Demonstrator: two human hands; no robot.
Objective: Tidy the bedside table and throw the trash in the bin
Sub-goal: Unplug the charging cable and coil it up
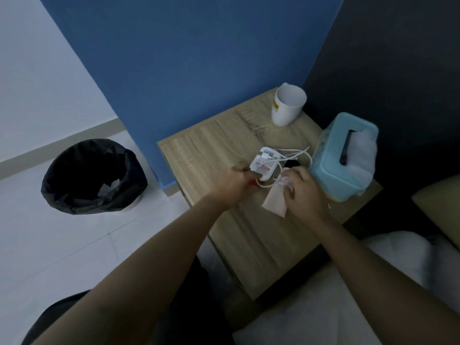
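Against the blue wall, a pale wooden bench (219, 145) across the middle of the scene, with white bedding (398, 257) at near right. On the floor to the left, well apart from the bench, a round bin (59, 192) lined with a black bag, a few scraps lying inside. At the bench's right edge, a light blue tissue box (331, 165), a tissue poking out of its slot. In the far corner, upright, a white mug (287, 105) with a yellow label.

Over the middle of the bench, both hands close together. On the left hand (232, 185), grip closed: fingers curled, thumb pressed to the near end of a white charger block (265, 165). Just below those fingers, a bit of red, too blurred to name. On the right hand (305, 189), grip pinched tight: fingers bent down on the far end of a beige paper sachet (273, 201), apparently with some crumpled clear wrapper caught in the same pinch. Sachet flat on the bench, just nearer than the charger block, angled toward the near edge. Looped around the charger block, a thin white cable (296, 151), trailing right toward the tissue box and passing between the two hands.
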